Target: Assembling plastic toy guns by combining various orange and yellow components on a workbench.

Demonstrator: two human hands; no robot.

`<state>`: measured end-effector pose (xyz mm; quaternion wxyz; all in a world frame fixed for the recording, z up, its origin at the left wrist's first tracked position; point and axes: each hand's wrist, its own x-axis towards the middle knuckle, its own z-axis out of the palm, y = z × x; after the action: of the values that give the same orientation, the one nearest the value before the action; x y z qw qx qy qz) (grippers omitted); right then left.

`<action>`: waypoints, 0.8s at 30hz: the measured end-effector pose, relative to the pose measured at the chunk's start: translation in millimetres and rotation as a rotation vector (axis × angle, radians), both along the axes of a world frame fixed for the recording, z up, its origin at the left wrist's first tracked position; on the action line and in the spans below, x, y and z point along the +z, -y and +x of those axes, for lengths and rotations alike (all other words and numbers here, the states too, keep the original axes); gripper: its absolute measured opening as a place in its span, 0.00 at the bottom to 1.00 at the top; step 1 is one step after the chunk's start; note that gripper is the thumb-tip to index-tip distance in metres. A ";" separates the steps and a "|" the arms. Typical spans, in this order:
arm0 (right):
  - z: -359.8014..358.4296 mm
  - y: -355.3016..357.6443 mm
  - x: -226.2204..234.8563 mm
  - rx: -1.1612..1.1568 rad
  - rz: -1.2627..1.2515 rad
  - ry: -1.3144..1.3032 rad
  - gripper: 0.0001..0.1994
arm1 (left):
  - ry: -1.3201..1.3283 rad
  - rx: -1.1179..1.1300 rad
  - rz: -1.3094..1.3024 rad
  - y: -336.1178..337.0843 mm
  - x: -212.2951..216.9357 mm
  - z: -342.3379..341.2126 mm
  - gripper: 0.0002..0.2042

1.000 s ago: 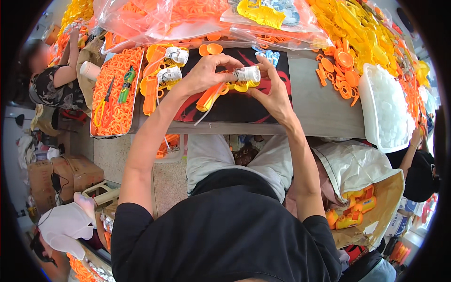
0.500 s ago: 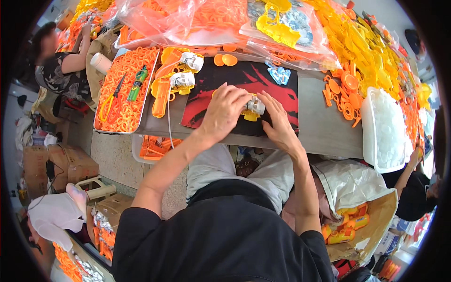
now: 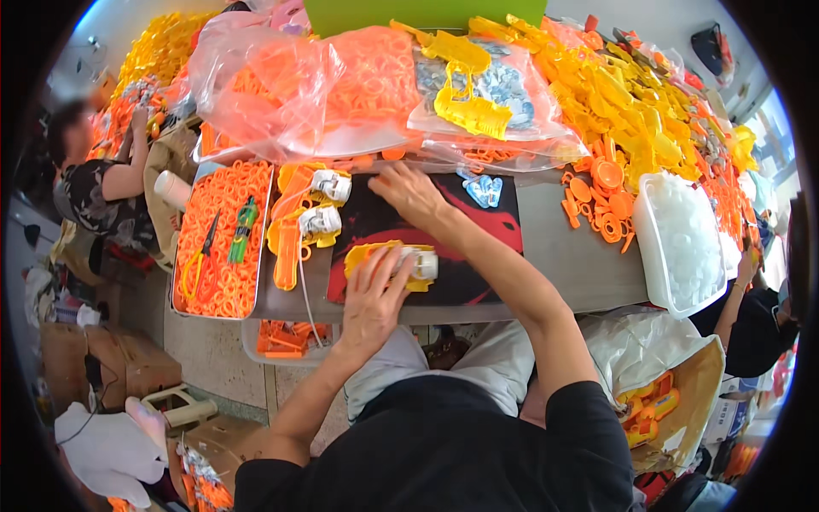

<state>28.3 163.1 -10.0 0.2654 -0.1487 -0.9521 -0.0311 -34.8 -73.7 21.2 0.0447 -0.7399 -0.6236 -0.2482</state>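
Note:
My left hand [image 3: 372,294] lies over a yellow plastic toy shell [image 3: 421,286] on the black and red mat [image 3: 478,282], its fingers curled on the shell. A white and grey cylinder [image 3: 421,264] sits in this shell, beside the fingertips. My right hand [image 3: 414,196] is stretched to the mat's far edge, fingers bent down; whatever lies beneath them is hidden. Two similar yellow shells with orange parts and white cylinders [image 3: 320,221] lie left of the mat. Small blue pieces [image 3: 484,190] rest at the mat's far right.
An orange-ring tray [image 3: 222,183] holds scissors [image 3: 201,260] and a green tool [image 3: 244,230]. Bagged orange parts [image 3: 367,77] and a yellow heap [image 3: 623,102] line the back. Loose orange pieces [image 3: 607,175] and a white bin [image 3: 682,290] stand right. Another person [image 3: 102,188] sits left.
My right hand has left the yellow shell and reached to the mat's far edge, covering the spot of two orange round pieces. My left hand and the shell are nearer to me, farther left.

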 end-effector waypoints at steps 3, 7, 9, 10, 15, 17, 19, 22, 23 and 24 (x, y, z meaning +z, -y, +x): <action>36.0 26.8 14.5 0.101 -0.113 0.069 0.17 | -0.012 0.095 0.003 4.4 1.7 -16.1 0.32; 134.2 48.0 15.7 -0.065 -0.184 0.018 0.19 | 0.017 0.077 0.020 -39.5 -0.3 -11.6 0.32; 168.9 52.0 19.9 -0.205 -0.199 0.027 0.22 | 0.001 0.061 0.037 -68.9 -3.6 -19.6 0.31; 184.2 49.6 21.5 -0.257 -0.212 0.015 0.21 | -0.022 0.049 0.048 -86.5 -4.5 -25.2 0.31; 242.8 20.1 24.7 -0.534 -0.098 -0.019 0.18 | -0.276 0.087 0.152 -164.4 -12.8 -55.4 0.30; 252.9 13.0 34.8 -0.597 -0.054 -0.221 0.16 | -0.380 0.094 0.256 -170.0 -9.2 -56.4 0.28; 258.8 -12.8 46.2 -0.621 -0.047 -0.303 0.12 | -0.304 0.047 0.272 -159.1 -10.0 -46.0 0.25; 272.6 -67.8 59.6 -0.679 -0.259 -0.535 0.07 | -0.121 -0.207 0.271 -146.0 -7.9 -13.3 0.18; 266.2 -86.5 68.1 -0.648 -0.260 -0.542 0.07 | -0.087 -0.264 0.223 -144.0 -5.2 -12.6 0.17; 259.0 -106.2 78.7 -0.628 -0.222 -0.556 0.07 | -0.057 -0.255 0.177 -145.6 -6.2 -16.0 0.17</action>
<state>287.3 269.2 68.6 0.4717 -0.4613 -0.7507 0.0334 -50.8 72.0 15.1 0.0956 -0.8130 -0.4987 -0.2848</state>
